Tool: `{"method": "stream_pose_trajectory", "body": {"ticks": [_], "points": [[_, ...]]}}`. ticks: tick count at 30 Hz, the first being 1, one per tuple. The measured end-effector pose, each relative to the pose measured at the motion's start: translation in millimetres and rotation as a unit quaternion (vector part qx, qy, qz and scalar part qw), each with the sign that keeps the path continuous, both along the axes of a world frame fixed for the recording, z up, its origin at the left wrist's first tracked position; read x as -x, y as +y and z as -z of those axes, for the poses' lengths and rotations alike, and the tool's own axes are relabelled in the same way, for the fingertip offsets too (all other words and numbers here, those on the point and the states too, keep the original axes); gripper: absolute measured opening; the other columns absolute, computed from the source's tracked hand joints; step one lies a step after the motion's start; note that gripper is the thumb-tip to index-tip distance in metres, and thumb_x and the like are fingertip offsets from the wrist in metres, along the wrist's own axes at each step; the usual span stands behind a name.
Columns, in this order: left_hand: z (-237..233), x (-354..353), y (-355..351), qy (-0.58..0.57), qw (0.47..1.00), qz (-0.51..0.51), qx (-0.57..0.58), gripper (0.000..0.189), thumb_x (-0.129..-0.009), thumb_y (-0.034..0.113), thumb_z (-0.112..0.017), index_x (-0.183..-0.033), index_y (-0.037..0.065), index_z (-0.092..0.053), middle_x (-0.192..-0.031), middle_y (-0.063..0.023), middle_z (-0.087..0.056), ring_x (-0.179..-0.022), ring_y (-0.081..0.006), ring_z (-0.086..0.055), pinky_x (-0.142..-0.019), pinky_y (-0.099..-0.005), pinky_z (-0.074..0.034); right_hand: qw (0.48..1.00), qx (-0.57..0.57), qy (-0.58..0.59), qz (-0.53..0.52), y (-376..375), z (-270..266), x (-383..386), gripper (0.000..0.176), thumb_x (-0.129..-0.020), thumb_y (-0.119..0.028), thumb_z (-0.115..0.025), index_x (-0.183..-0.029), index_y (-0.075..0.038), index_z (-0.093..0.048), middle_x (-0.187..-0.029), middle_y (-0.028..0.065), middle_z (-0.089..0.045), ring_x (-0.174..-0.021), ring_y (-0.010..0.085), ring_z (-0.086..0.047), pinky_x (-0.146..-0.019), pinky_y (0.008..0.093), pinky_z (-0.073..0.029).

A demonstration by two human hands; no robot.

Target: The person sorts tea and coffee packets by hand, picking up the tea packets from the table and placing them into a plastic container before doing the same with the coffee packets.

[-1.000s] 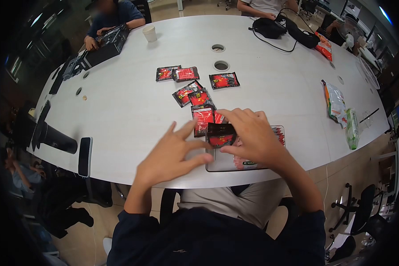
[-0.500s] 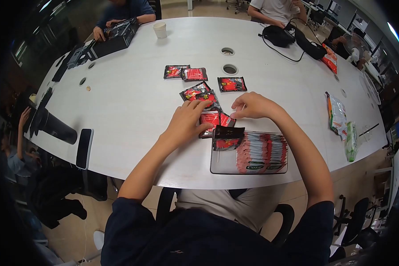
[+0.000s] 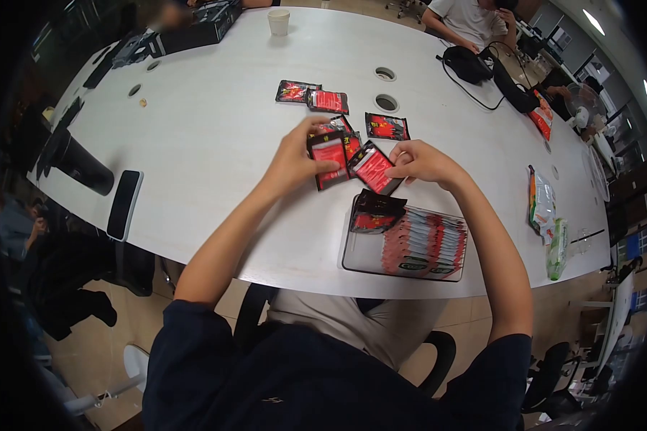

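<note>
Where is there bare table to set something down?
Bare table lies between the phone and the left forearm, and between the right forearm and the green packet. It's crowded at the left hand and right hand, among red packets, and at the tray.

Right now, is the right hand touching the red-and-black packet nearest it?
Touching: in the head view, the right hand pinches the packet, thumb over its right edge.
</note>
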State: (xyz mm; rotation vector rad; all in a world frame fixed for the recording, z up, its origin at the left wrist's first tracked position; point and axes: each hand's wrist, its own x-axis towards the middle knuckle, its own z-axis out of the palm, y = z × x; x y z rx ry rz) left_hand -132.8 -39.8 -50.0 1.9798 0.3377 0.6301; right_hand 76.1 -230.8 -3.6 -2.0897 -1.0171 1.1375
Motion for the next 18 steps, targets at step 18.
{"method": "stream_pose_trajectory", "body": {"ticks": [18], "points": [[3.9,-8.0,-15.1,-0.048,0.923,0.050,0.377,0.042,-0.103,0.041,-0.057,-0.121,0.003,-0.063,-0.106,-0.0028,-0.070,-0.101,-0.0089,-0.064,-0.095,-0.0310,-0.051,0.916,-0.281,-0.270,-0.096,31.4,-19.7,58.0,0.025,-0.074,-0.017,-0.076,-0.082,-0.003,-0.056,-0.085,0.0079,-0.060,-0.068,0.0166,-0.060,-0.064,0.0317,-0.049]]}}
